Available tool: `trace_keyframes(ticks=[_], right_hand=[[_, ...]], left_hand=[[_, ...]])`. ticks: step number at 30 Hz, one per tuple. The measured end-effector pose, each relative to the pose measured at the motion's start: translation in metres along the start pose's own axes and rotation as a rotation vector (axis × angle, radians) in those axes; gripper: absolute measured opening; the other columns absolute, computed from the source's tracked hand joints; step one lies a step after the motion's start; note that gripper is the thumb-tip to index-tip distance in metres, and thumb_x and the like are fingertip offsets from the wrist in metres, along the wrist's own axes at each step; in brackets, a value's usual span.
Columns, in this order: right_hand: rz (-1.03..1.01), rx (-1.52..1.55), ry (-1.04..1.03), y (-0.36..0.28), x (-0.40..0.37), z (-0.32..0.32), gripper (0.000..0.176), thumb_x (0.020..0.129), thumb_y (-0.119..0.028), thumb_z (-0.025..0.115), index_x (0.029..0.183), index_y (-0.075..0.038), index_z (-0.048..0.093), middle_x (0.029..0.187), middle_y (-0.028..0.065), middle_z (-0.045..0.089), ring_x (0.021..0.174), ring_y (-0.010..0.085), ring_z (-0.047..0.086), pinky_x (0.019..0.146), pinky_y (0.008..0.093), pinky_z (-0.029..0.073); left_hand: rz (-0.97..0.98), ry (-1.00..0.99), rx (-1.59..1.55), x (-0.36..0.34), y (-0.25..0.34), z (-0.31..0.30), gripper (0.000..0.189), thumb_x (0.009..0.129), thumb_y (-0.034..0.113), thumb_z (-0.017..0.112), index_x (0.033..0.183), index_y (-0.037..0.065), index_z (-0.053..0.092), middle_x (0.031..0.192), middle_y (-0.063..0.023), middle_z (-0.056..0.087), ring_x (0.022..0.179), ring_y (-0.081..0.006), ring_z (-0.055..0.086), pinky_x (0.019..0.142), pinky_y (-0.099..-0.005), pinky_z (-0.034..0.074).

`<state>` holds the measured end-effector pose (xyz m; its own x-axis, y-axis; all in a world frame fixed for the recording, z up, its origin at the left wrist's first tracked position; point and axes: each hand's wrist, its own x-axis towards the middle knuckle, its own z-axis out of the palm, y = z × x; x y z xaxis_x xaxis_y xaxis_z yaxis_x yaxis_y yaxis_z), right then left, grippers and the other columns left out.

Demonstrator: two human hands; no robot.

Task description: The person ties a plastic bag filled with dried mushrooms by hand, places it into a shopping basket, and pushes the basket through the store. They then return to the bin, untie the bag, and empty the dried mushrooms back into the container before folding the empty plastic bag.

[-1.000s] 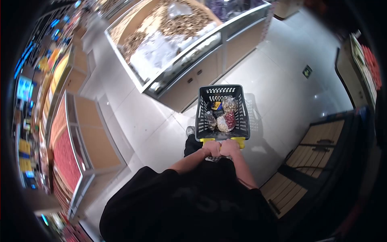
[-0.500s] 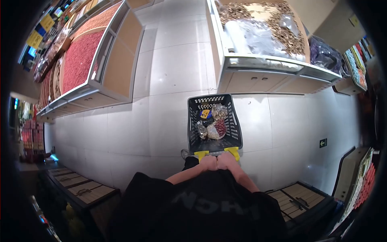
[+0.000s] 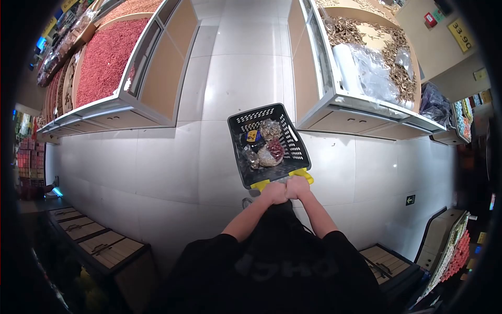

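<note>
Since the view swung round to the aisle [image 3: 235, 78], the basket [image 3: 266, 174] has turned askew — its far end angled left near the bins [image 3: 164, 73], bags [image 3: 270, 154] inside — with left hand [image 3: 273, 193] and right hand [image 3: 297, 187] curled on its handle, pressed together.

We count one basket [image 3: 288, 129], two yellow clips [image 3: 301, 175] and at least four packs [image 3: 270, 130]; overlap prevents an exact pack count. We count one left hand [image 3: 274, 193], one right hand [image 3: 297, 187], one floor sign [image 3: 410, 200].
</note>
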<state>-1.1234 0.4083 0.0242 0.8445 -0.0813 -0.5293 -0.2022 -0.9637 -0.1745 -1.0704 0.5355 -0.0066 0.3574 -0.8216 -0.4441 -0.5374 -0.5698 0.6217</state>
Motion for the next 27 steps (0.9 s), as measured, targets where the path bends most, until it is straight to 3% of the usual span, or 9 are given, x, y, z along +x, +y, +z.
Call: trace_keyframes(ticks=[3,6,9,14,17,21,24,27], right_hand=[[0.022,0.027,-0.007,-0.008,0.036,-0.023,0.025,0.063,-0.025,0.058,0.072,-0.007,0.072,0.078,0.0178,0.069,0.074,0.0322,0.068,0.069,0.0418,0.055],[0.032,0.076,-0.025,-0.014,0.07,-0.062,0.025,0.063,-0.025,0.059,0.073,-0.007,0.072,0.078,0.018,0.069,0.075,0.0325,0.068,0.07,0.0418,0.055],[0.045,0.102,-0.052,-0.009,0.116,-0.1,0.024,0.065,-0.022,0.058,0.075,-0.005,0.072,0.078,0.0191,0.068,0.076,0.0337,0.068,0.071,0.0414,0.055],[0.014,0.178,-0.006,0.012,0.201,-0.149,0.025,0.07,-0.026,0.057,0.071,-0.004,0.071,0.076,0.0197,0.068,0.074,0.0339,0.068,0.068,0.0415,0.054],[0.031,0.123,0.253,0.021,0.234,-0.165,0.024,0.07,-0.025,0.058,0.073,-0.006,0.072,0.077,0.0193,0.068,0.077,0.032,0.069,0.073,0.0394,0.055],[0.118,0.151,-0.088,0.033,0.285,-0.234,0.025,0.071,-0.024,0.057,0.078,-0.006,0.073,0.086,0.0187,0.069,0.082,0.0312,0.068,0.075,0.0385,0.055],[0.189,0.166,-0.107,0.05,0.322,-0.245,0.028,0.071,-0.025,0.056,0.081,-0.005,0.073,0.091,0.0189,0.069,0.087,0.0312,0.068,0.078,0.0396,0.054],[0.239,0.152,-0.094,0.059,0.351,-0.266,0.027,0.071,-0.025,0.057,0.081,-0.006,0.072,0.091,0.019,0.069,0.087,0.0316,0.068,0.078,0.0398,0.054]], left_hand=[[0.007,-0.031,0.013,0.023,-0.033,-0.025,0.036,0.068,0.033,0.059,0.085,0.003,0.069,0.088,-0.0224,0.067,0.083,-0.039,0.065,0.077,-0.0464,0.052],[-0.033,-0.122,0.045,0.039,-0.035,-0.097,0.038,0.065,0.033,0.061,0.084,0.001,0.07,0.092,-0.0222,0.067,0.086,-0.0383,0.065,0.079,-0.0446,0.052],[-0.068,-0.153,0.119,0.068,-0.047,-0.15,0.031,0.065,0.028,0.062,0.087,0.008,0.071,0.094,-0.0186,0.068,0.09,-0.0349,0.065,0.082,-0.0431,0.052],[-0.071,-0.148,0.159,0.131,-0.072,-0.231,0.031,0.065,0.028,0.063,0.087,0.008,0.071,0.093,-0.0181,0.068,0.089,-0.0344,0.065,0.082,-0.0425,0.052],[-0.046,-0.152,0.187,0.165,-0.083,-0.269,0.032,0.065,0.03,0.063,0.088,0.01,0.071,0.091,-0.0164,0.069,0.087,-0.0342,0.066,0.079,-0.0418,0.053],[-0.004,-0.19,0.22,0.213,-0.091,-0.325,0.034,0.065,0.033,0.063,0.089,0.01,0.071,0.093,-0.0157,0.069,0.088,-0.0326,0.066,0.078,-0.0419,0.053],[0.134,-0.248,0.187,0.256,-0.12,-0.342,0.039,0.064,0.039,0.066,0.086,0.007,0.069,0.092,-0.0171,0.068,0.089,-0.0322,0.066,0.08,-0.0432,0.052],[0.118,-0.212,0.164,0.287,-0.126,-0.365,0.04,0.064,0.038,0.065,0.087,0.005,0.069,0.092,-0.0187,0.068,0.089,-0.033,0.065,0.08,-0.043,0.052]])
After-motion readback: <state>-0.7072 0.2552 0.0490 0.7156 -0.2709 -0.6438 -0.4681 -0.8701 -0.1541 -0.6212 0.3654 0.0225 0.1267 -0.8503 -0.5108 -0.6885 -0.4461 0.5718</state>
